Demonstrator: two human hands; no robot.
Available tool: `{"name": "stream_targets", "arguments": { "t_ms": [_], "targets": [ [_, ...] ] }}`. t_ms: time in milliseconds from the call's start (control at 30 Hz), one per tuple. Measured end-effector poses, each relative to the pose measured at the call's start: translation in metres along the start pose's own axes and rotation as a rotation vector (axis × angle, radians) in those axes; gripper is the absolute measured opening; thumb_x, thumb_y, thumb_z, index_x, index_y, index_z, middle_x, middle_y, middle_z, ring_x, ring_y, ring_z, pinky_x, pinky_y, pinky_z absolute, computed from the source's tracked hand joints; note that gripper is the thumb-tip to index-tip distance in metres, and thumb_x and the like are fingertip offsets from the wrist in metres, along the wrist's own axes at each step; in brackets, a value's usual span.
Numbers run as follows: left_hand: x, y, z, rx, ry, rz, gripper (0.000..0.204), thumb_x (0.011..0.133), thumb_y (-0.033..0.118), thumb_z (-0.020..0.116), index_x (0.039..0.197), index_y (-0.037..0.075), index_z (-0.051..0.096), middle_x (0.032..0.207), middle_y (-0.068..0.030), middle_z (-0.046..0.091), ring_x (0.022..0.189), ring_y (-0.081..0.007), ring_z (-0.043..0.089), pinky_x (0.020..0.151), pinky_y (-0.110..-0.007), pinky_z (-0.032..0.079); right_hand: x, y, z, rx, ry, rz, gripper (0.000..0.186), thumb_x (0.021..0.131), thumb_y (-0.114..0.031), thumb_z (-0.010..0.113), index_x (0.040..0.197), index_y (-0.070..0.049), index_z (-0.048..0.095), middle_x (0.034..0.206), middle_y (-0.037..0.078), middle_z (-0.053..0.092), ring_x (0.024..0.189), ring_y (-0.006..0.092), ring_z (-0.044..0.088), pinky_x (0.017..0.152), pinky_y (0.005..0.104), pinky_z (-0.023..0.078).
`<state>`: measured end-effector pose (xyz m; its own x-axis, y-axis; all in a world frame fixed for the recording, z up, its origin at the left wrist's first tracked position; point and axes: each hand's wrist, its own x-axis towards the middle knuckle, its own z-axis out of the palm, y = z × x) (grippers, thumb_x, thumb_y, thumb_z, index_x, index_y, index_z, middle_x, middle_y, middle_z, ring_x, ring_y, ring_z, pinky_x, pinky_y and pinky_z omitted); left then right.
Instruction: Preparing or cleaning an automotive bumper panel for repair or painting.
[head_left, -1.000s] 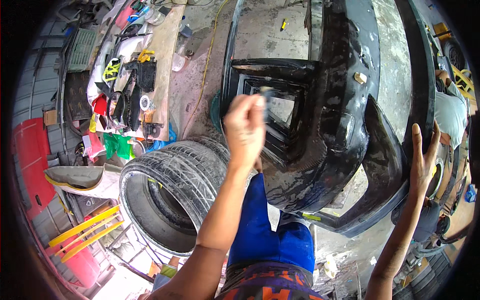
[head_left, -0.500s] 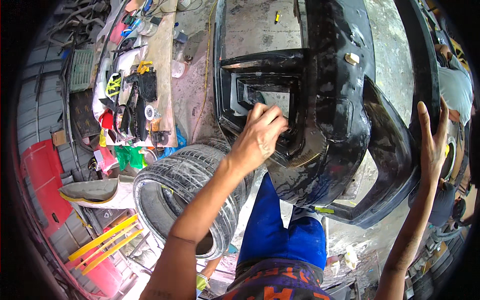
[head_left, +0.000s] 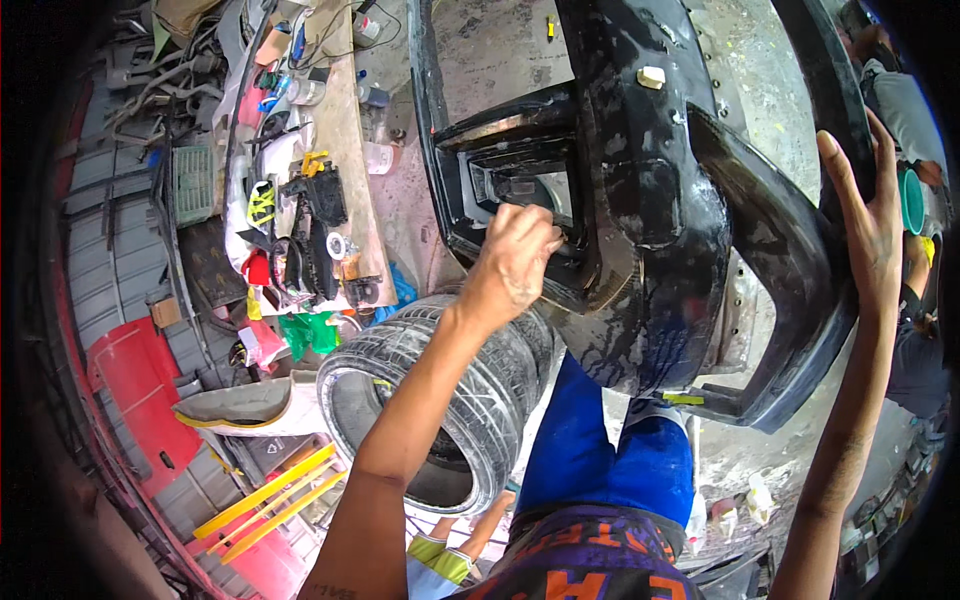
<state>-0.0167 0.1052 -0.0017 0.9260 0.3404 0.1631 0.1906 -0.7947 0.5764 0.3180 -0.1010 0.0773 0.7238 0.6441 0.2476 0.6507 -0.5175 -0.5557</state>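
A large black car bumper point(head_left: 690, 215) with scuffed, pale-streaked patches stands in front of me. My left hand point(head_left: 512, 262) is closed, fingertips bunched together, at the near edge of the bumper's framed rectangular opening point(head_left: 590, 255). Whatever the fingers hold, if anything, is hidden under them. On the right, my right hand point(head_left: 868, 225) rests against the bumper's outer bar point(head_left: 815, 70), thumb and fingers stretched apart. A small pale block point(head_left: 651, 77) sits on top of the bumper.
Stacked dusty tyres point(head_left: 425, 400) stand below my left forearm. A cluttered workbench point(head_left: 365, 200) with jars, tape and tools runs along the left. Yellow bars point(head_left: 265, 490) and a red panel point(head_left: 145, 400) lie farther left. Another person point(head_left: 905, 130) is at the right edge.
The whole view has shifted, with the bench and tyres now farther right in it. My left hand stays at the opening, still closed; my right hand stays at the outer bar.
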Motion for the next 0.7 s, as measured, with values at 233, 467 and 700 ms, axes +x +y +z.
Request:
{"name": "stream_targets", "arguments": {
  "t_ms": [233,467,700],
  "targets": [
    [-0.004,0.018,0.012,0.059,-0.006,-0.052,0.010,0.094,0.005,0.057,0.093,0.001,0.066,0.100,-0.0158,0.062,0.098,-0.0338,0.056,0.089,-0.042,0.047,-0.001,0.003,0.002,0.024,-0.016,0.017,0.069,0.096,-0.048,0.071,0.146,-0.007,0.050,0.132,0.020,0.064,0.119,0.0279,0.064,0.102,0.0374,0.048],
    [-0.011,0.015,0.015,0.139,0.071,-0.060,0.014,0.087,-0.004,0.061,0.099,-0.002,0.067,0.104,-0.0159,0.061,0.103,-0.0345,0.058,0.092,-0.043,0.049,-0.001,0.011,0.009,0.000,0.063,-0.071,0.071,0.095,-0.048,0.073,0.147,-0.004,0.049,0.126,0.024,0.066,0.111,0.0271,0.066,0.098,0.0380,0.050],
    [-0.019,0.003,0.012,0.168,0.068,0.030,0.014,0.084,-0.007,0.062,0.097,-0.003,0.064,0.103,-0.0153,0.062,0.099,-0.0323,0.058,0.089,-0.042,0.050,-0.001,0.006,0.006,-0.072,-0.037,-0.014,0.071,0.095,-0.049,0.072,0.146,-0.004,0.052,0.124,0.024,0.067,0.111,0.0260,0.066,0.097,0.0392,0.050]
  ]
}}
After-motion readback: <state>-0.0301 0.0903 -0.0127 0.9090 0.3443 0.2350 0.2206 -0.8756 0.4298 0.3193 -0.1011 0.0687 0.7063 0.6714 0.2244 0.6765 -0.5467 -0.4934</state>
